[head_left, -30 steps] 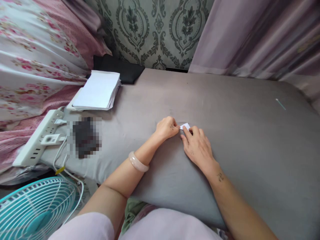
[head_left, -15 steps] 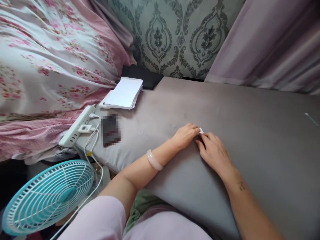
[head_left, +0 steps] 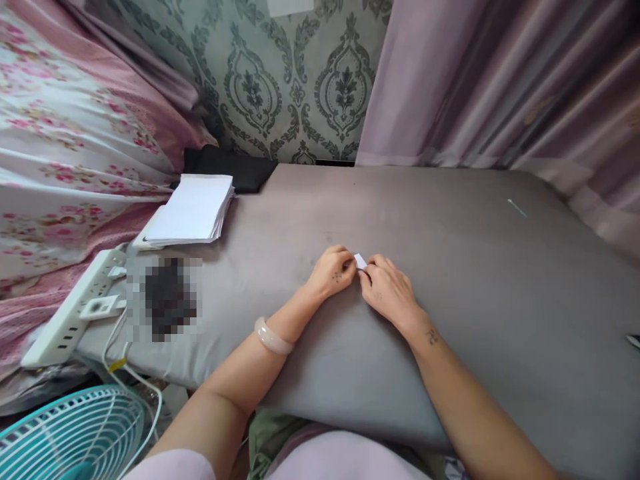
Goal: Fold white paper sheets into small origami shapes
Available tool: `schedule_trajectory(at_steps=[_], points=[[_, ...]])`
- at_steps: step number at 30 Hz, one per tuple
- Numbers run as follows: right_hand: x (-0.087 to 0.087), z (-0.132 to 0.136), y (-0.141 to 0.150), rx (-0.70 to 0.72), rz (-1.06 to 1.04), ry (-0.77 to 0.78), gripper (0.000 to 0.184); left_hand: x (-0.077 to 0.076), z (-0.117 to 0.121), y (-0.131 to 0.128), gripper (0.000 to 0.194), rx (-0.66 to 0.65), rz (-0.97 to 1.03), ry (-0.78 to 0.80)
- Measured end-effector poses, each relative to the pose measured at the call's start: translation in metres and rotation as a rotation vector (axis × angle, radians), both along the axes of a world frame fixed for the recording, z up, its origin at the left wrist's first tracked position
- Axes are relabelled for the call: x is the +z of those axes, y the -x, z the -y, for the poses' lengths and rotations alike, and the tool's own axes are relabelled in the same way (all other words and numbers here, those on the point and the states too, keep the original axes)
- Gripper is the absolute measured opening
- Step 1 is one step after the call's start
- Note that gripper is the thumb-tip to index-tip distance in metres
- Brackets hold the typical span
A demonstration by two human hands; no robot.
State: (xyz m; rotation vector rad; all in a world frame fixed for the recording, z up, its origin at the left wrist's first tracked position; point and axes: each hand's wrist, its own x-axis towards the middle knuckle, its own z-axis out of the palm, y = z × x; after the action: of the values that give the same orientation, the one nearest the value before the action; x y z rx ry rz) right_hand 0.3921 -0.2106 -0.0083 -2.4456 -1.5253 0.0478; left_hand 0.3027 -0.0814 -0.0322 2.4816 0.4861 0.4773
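Between my two hands is a small piece of white paper (head_left: 360, 261), only partly showing. My left hand (head_left: 334, 272) pinches its left side, with a pale bangle (head_left: 273, 337) round the forearm behind it. On the other side, my right hand (head_left: 389, 287) grips the paper's lower right edge with thumb and fingers closed. Both hands rest low over the grey-covered surface (head_left: 450, 267). My fingers hide most of the paper, so I cannot tell how it is folded.
At the back left lies a stack of white paper (head_left: 193, 207) beside a black folded item (head_left: 235, 170). A white power strip (head_left: 75, 307) with cables sits at the left edge, near a blurred dark object (head_left: 170, 300). Below stands a turquoise fan (head_left: 75, 433). A thin stick (head_left: 517, 208) lies far right.
The view has turned to the right, so the surroundings shift left. My hands still hold the paper; my left hand has rolled a little and more of the paper shows.
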Motion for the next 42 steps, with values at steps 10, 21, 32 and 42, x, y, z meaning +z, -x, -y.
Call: schedule_trajectory(at_steps=[10,21,32,42], points=[[-0.010,0.006,0.002,-0.042,0.045,-0.132,0.019,-0.006,-0.007,-0.009,0.010,0.142,0.033,0.249],[-0.016,-0.010,-0.012,-0.294,-1.196,-0.753,0.049,0.012,0.009,0.001,0.040,0.116,0.576,1.025],[-0.002,0.001,-0.015,-0.190,-1.046,-0.702,0.026,0.025,0.023,0.009,0.040,-0.009,0.302,1.109],[0.005,0.005,-0.013,-0.167,-0.955,-0.727,0.037,0.027,0.015,0.013,0.034,0.064,0.298,1.034]])
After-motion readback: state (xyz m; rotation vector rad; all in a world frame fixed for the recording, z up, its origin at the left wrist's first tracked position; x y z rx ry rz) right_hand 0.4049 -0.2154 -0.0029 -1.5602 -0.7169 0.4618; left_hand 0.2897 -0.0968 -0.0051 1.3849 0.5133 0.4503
